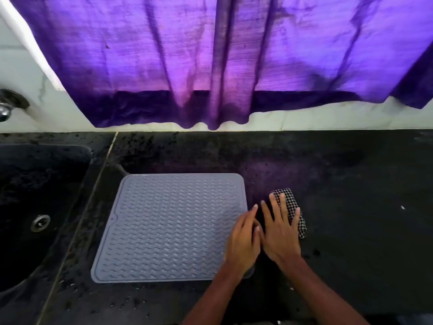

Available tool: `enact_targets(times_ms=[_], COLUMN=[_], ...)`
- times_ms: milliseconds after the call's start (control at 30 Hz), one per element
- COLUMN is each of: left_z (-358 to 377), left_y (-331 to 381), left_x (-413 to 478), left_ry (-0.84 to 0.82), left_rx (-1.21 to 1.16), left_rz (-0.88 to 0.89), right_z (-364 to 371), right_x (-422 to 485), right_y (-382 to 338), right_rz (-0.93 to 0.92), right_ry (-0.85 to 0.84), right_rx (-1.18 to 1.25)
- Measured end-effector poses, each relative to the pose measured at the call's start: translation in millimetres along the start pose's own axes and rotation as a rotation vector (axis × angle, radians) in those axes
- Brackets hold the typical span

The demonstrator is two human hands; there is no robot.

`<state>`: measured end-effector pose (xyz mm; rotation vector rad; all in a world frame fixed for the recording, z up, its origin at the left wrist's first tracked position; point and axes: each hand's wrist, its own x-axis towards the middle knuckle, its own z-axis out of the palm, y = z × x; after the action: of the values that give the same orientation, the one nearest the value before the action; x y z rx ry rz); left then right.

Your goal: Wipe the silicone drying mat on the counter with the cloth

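Your right grip (281,235) lies flat, fingers spread, on the checked cloth (290,198) beside the silicone drying mat (168,226). Your left grip (243,238) lies flat on the mat's right edge. Wiping looks unstarted.

Mat (168,226) is laid on the counter (351,184), sink (46,174) set to its left, cloth (290,198) just right, curtain (210,55) hung behind.

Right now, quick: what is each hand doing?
Left hand: open, resting flat on the right edge of the mat.
Right hand: open, fingers spread on the checked cloth, not gripping it.
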<state>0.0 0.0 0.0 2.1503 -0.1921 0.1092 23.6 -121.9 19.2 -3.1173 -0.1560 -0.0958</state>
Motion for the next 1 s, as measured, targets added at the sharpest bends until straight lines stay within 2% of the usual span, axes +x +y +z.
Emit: enact_targets(times_ms=[67, 167, 233, 300, 367, 467, 600, 700, 800, 867, 933, 1000], left_z=[10, 21, 28, 33, 38, 38, 35, 24, 8, -9, -26, -43], left_y=[9, 24, 27, 29, 31, 36, 30, 27, 20, 15, 9, 2], left_x=[14, 35, 46, 55, 61, 66, 70, 64, 55, 49, 42, 35], left_ry=[0.058, 0.038, 0.029, 0.038, 0.05, 0.027, 0.006, -0.002, 0.05, 0.084, 0.087, 0.105], left_rx=[-0.099, -0.245, -0.317, -0.336, -0.325, -0.311, -0.371, -0.455, -0.58, -0.652, -0.606, -0.497], left_rz=[-0.101, -0.352, -0.479, -0.564, -0.617, -0.637, -0.621, -0.596, -0.584, -0.561, -0.514, -0.478], right_z=[-9, -14, -13, -11, -7, -3, -19, -37, -50, -52, -48, -38], right_x=[8, 20, 24, 27, 28, 28, 34, 32, 25, 19, 13, 6], right_y=[11, 31, 39, 45, 50, 56, 53, 41, 24, 10, -7, -26], right_rz=[0.054, 0.186, 0.29, 0.367, 0.376, 0.361, 0.551, 0.619, 0.649, 0.66, 0.62, 0.56], right_ry=[0.099, 0.186, 0.136, 0.012, -0.044, -0.026, -0.108, -0.149, -0.242, -0.305, -0.304, -0.255], right_rx=[0.123, 0.253, 0.28, 0.295, 0.336, 0.549, 0.891, 1.105, 1.578, 1.804, 1.845, 1.736])
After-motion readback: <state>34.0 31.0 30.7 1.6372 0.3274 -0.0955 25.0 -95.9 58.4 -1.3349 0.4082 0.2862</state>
